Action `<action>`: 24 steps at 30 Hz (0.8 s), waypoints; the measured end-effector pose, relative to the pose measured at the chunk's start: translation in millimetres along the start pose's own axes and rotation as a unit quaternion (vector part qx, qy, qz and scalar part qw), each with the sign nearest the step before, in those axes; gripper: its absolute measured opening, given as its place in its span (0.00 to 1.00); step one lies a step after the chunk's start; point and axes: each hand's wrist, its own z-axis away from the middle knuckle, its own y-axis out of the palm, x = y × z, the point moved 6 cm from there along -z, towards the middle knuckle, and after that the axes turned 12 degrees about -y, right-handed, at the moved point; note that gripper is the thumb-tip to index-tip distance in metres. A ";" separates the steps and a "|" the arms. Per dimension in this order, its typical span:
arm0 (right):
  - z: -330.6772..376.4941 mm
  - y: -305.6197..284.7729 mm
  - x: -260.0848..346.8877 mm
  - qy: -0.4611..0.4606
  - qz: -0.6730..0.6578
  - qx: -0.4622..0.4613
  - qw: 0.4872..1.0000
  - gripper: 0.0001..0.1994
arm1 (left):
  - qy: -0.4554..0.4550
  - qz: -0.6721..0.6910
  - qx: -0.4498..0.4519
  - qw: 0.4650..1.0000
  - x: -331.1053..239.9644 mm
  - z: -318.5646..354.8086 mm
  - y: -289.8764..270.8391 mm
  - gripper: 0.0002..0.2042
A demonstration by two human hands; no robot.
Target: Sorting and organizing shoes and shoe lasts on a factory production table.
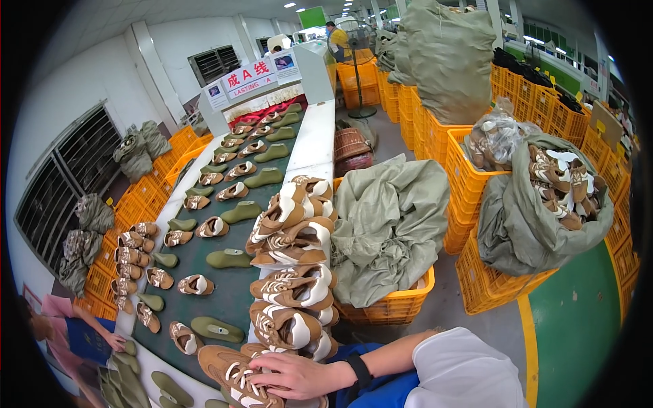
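At the bottom edge my right hand grips a brown sneaker upper with white laces and white stripes, its fingers curled over the lacing. A black band circles my wrist. My left hand is out of view. Right beside and beyond the hand, stacked brown and white sneaker uppers line the conveyor's right ledge. On the dark green conveyor belt, brown uppers and green shoe lasts lie in rows. A green last lies just past the held upper.
At left, a co-worker in pink reaches toward lasts on the left ledge. An orange crate draped with a grey-green sack stands right of the line. Farther right, a sack of uppers sits on crates. A fan stands beyond.
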 end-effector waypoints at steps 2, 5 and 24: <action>3.2 2.1 1.6 0.040 -0.031 0.021 0.998 0.24 | 0.006 -0.019 -0.011 1.000 -1.6 3.9 -2.1 0.46; 11.9 9.9 -2.7 0.125 -0.098 0.076 0.984 0.29 | 0.016 -0.065 -0.010 0.998 2.5 5.7 -5.4 0.46; -8.2 4.7 -6.2 0.087 0.034 0.077 0.993 0.24 | 0.281 -0.379 -0.088 0.877 0.0 -12.4 -3.0 0.23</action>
